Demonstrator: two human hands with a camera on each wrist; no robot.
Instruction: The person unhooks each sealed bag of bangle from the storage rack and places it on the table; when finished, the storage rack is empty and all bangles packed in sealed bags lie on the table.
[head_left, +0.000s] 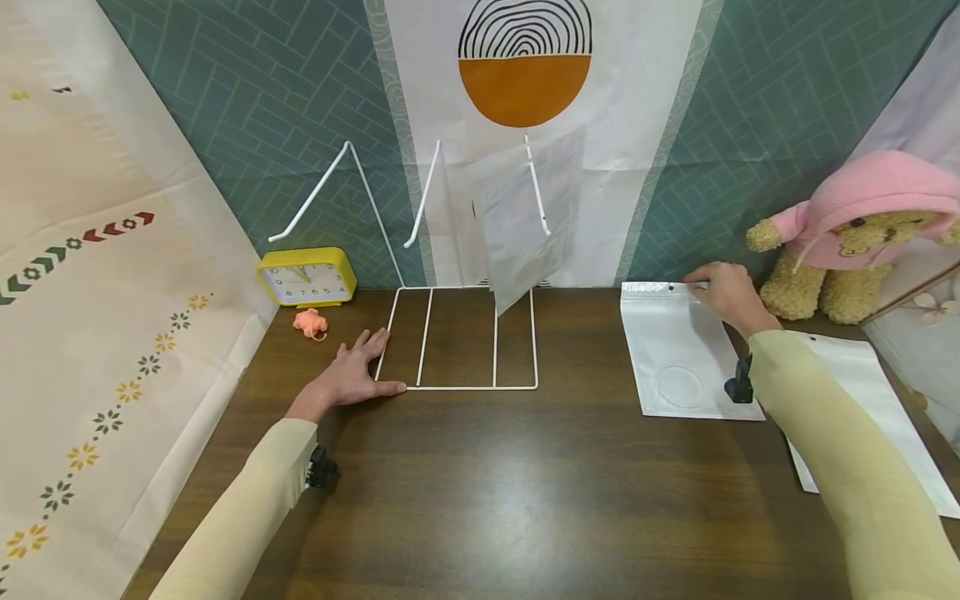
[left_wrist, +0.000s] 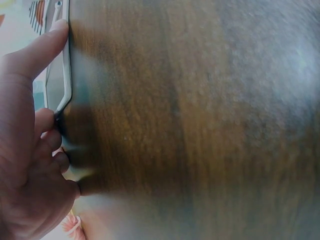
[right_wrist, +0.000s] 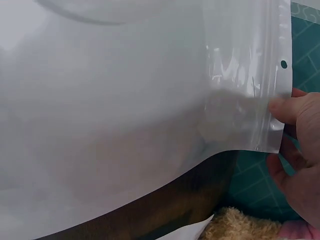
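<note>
My left hand (head_left: 352, 371) rests at the front left corner of a white wire rack (head_left: 480, 388), fingers spread and thumb against its front bar. From the rack rise bent white prongs, and a translucent bag (head_left: 517, 225) hangs on the right one. Over on the right, my right hand (head_left: 731, 296) pinches the top right corner of a white zip bag (head_left: 660, 342) between thumb and fingers. A round ring outline and a small hang hole show on that bag. In the right wrist view the thumb (right_wrist: 286, 110) lies over its zip edge.
Another white bag (head_left: 862, 400) lies under the right forearm. A teddy bear in a pink hood (head_left: 862, 233) sits at the back right. At the left stand a yellow clock (head_left: 307, 277) and a small orange toy (head_left: 310, 323). A patterned cloth (head_left: 300, 92) backs the table.
</note>
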